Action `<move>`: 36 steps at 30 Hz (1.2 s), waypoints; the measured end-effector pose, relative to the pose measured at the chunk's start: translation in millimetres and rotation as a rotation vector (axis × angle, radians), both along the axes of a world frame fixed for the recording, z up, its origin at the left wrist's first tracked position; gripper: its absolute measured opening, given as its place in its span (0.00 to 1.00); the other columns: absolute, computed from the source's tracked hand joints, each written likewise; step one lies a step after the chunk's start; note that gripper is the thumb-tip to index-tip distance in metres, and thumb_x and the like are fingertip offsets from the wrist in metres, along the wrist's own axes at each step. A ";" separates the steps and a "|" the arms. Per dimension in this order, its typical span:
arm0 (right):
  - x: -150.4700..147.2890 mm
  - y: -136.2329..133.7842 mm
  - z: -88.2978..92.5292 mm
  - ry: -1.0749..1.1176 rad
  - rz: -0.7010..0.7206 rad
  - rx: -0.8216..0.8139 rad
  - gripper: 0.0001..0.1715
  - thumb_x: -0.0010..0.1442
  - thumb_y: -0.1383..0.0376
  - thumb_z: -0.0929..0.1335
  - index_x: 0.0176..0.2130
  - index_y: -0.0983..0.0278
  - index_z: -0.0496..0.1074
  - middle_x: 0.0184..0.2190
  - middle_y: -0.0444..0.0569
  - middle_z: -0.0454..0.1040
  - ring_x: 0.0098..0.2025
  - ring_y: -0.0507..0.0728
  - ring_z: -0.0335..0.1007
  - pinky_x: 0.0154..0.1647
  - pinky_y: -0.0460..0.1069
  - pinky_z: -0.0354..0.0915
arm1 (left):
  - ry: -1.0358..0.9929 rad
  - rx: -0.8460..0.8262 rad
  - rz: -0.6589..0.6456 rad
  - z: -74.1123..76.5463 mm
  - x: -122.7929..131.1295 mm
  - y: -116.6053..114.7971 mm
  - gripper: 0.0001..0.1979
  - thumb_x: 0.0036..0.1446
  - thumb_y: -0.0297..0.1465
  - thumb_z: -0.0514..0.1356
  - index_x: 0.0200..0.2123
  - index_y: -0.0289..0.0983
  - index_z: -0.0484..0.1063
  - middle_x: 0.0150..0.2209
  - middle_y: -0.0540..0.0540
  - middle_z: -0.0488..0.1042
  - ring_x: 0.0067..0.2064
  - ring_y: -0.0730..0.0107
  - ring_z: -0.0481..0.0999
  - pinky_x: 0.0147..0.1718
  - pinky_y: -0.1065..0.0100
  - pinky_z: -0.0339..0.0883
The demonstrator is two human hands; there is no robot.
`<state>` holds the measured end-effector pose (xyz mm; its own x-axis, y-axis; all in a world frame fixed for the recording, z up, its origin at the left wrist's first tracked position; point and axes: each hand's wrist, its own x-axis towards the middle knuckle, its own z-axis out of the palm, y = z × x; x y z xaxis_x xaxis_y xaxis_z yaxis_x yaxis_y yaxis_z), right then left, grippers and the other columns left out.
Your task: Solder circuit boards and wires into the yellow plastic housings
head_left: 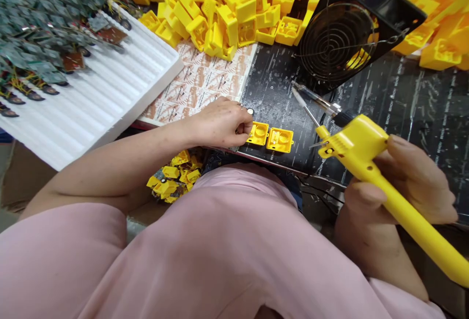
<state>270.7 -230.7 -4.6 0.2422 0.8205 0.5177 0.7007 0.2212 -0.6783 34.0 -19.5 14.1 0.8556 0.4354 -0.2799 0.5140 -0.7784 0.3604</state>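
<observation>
My right hand (406, 182) is wrapped round a yellow soldering gun (362, 148), its metal tip pointing up and left over the black mat. My left hand (227, 123) is at the table's front edge with its fingers pressed together; what they pinch, if anything, is hidden. Beside its fingertips lies an open yellow case half (258, 134), partly covered by the hand. A second yellow case half (280, 140) lies just to the right, hollow side up. A small round white-topped part (250, 112) shows just beyond the left fingers.
A black fan (337, 40) with a wire guard stands at the back right. Yellow cases (242, 6) are heaped along the back. A white foam tray (120, 84) at the left bears many wired circuit boards (40, 31). More yellow parts (172, 177) lie below the table edge.
</observation>
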 end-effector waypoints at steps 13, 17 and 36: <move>2.9 30.1 -19.0 -0.467 0.023 0.236 0.27 0.69 0.56 0.69 0.64 0.59 0.70 0.35 0.46 0.83 0.32 0.54 0.80 0.34 0.45 0.73 | -0.341 0.051 -0.070 -39.7 -26.2 -20.5 0.27 0.68 0.42 0.59 0.65 0.35 0.69 0.65 0.34 0.71 0.66 0.52 0.71 0.64 0.54 0.65; 5.3 40.8 -14.6 -0.596 0.121 0.221 0.31 0.67 0.63 0.72 0.66 0.60 0.66 0.35 0.45 0.83 0.29 0.53 0.78 0.33 0.45 0.70 | -0.068 -0.243 -0.226 23.9 -94.0 -0.7 0.24 0.68 0.43 0.60 0.62 0.39 0.72 0.56 0.44 0.80 0.52 0.66 0.82 0.50 0.71 0.73; -19.6 69.1 -46.8 -0.466 0.220 -0.007 0.25 0.64 0.59 0.74 0.57 0.59 0.66 0.35 0.47 0.76 0.44 0.61 0.81 0.43 0.51 0.76 | -0.585 0.061 0.105 -45.9 -35.6 34.6 0.31 0.65 0.51 0.57 0.65 0.40 0.67 0.54 0.42 0.75 0.53 0.59 0.77 0.55 0.55 0.71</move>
